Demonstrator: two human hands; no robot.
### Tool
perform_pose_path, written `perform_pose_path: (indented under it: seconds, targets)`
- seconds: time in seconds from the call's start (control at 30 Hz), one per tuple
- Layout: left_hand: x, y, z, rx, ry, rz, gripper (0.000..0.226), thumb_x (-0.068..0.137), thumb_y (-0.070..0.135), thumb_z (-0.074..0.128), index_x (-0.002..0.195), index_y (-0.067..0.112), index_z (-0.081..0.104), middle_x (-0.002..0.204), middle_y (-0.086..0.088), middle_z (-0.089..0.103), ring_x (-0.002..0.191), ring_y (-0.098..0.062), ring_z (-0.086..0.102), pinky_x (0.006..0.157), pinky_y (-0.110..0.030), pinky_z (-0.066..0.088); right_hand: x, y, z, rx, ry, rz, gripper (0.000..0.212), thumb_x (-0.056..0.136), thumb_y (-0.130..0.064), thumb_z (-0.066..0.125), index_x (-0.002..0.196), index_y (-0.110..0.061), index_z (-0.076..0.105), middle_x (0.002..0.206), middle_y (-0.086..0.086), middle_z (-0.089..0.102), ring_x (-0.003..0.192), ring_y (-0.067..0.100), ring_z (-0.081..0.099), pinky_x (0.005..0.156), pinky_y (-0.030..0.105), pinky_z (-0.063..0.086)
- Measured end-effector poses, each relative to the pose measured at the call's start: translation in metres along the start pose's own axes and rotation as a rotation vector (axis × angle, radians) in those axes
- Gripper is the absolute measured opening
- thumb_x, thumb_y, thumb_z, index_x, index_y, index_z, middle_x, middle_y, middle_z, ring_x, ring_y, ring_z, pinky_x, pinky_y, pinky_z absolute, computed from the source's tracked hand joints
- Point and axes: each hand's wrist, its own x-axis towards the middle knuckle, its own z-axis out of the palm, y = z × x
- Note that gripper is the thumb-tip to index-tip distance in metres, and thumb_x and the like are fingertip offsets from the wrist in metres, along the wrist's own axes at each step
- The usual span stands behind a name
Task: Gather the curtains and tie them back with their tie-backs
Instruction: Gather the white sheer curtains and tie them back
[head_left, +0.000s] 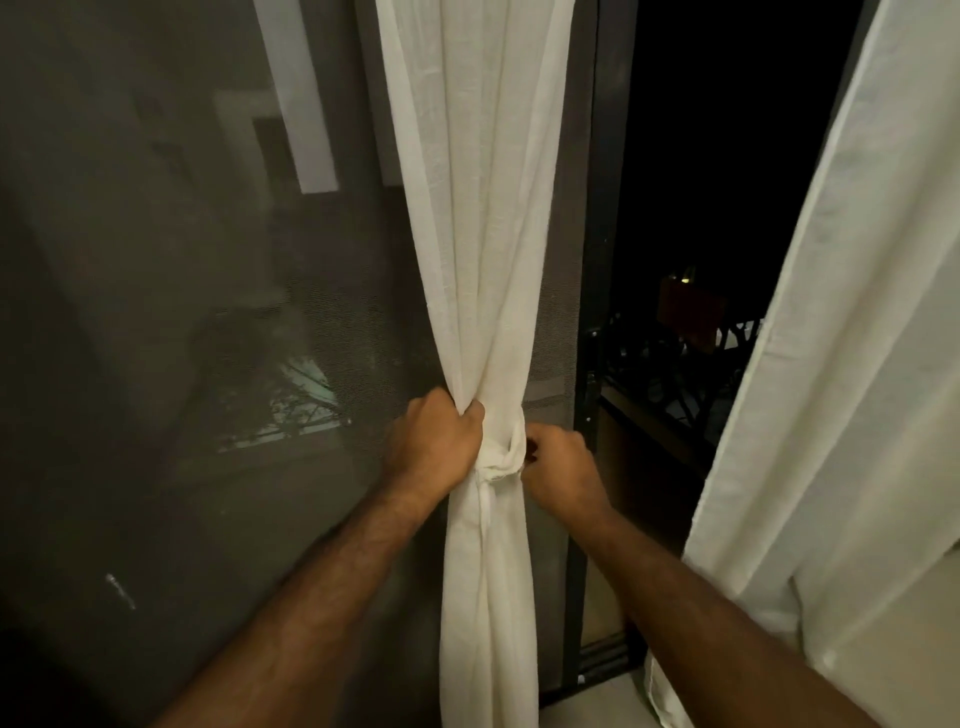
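Left grip (436, 444): fist wrapped tight around the gathered curtain (483, 260) at its narrowest point, knuckles toward the camera, fingers curled into the fabric from the left side. Right grip (558, 462): fingers curled in, fingertips at the right edge of the tie-back (501, 457); looks like it's pinching the tie-back fabric, but the exact contact is hidden behind the hand. Both forearms reach in from the bottom of the view, one on each side of the curtain.

Tie-back: same off-white cloth as the curtain, wrapped around the bunch between the two hands, with a bunched knot-like lump at centre and a thin tail hanging straight down below it. Can't tell whether the knot is fully tied.

Curtain: sheer, off-white, hanging from the top of the view, pulled into a narrow waist at the tie-back, then falling loose again toward the floor.

Behind it: a grey mesh screen panel (182, 312) on the left, with faint reflections. Just right of the curtain, a dark door frame (605, 260), and past that an opening to darkness outside with a dark railing (670, 364) visible. Second curtain (841, 364) at far right, hanging loose, well apart from the hands.
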Motion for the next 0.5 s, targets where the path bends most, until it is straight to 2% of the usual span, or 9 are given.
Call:
perform_pose_path:
  seconds: [0.1,0.17,0.23,0.27,0.4,0.5]
  targets:
    - [-0.001,0.001,0.004,-0.094,-0.018,0.045,0.050,0.089,0.047,0.060,0.126,0.014,0.057,0.122,-0.003,0.065,0.108,-0.026,0.062,0.083,-0.032,0.047,0.000,0.000,0.003,0.038,-0.014,-0.016,0.017,0.097,-0.019,0.065,0.111,-0.014,0.073,0.096,-0.003,0.071,0.077,0.006,0.061,0.067,0.015,0.050]
    - [-0.001,-0.002,0.005,-0.181,-0.101,0.090,0.074,0.076,0.054,0.074,0.136,0.020,0.046,0.126,0.004,0.061,0.113,-0.021,0.060,0.086,-0.031,0.047,0.000,0.002,0.003,0.130,0.025,0.023,0.016,0.098,-0.017,0.064,0.111,-0.012,0.073,0.091,-0.005,0.069,0.073,0.001,0.060,0.066,0.016,0.055]
    - [-0.003,-0.005,0.007,-0.190,-0.156,0.112,0.096,0.062,0.051,0.086,0.140,0.022,0.039,0.127,0.006,0.058,0.117,-0.017,0.057,0.090,-0.032,0.048,0.000,0.004,0.000,0.263,0.021,0.120,0.018,0.096,-0.006,0.059,0.109,-0.008,0.072,0.091,0.000,0.072,0.073,0.008,0.066,0.064,0.020,0.058]
    - [-0.003,-0.007,0.009,-0.169,-0.147,0.125,0.095,0.060,0.047,0.088,0.138,0.021,0.041,0.128,0.004,0.059,0.117,-0.018,0.057,0.090,-0.033,0.050,0.000,0.005,-0.003,0.337,0.015,0.174,0.022,0.095,-0.002,0.056,0.108,-0.007,0.073,0.093,0.005,0.074,0.074,0.014,0.069,0.063,0.023,0.059]
    - [-0.005,-0.008,0.014,-0.072,-0.014,0.134,0.058,0.077,0.027,0.075,0.129,0.014,0.053,0.123,-0.006,0.063,0.112,-0.029,0.062,0.083,-0.034,0.051,-0.002,0.005,-0.016,0.448,-0.002,0.291,0.029,0.092,0.008,0.050,0.107,-0.005,0.071,0.096,0.017,0.074,0.067,0.017,0.069,0.055,0.023,0.055]
    - [-0.008,-0.004,0.016,-0.004,0.035,0.139,0.058,0.083,0.031,0.071,0.133,0.015,0.047,0.123,-0.007,0.063,0.111,-0.032,0.062,0.085,-0.039,0.052,-0.002,0.010,-0.025,0.325,0.000,0.298,0.027,0.093,0.006,0.051,0.105,-0.011,0.069,0.087,0.010,0.072,0.077,0.021,0.071,0.077,0.036,0.062]
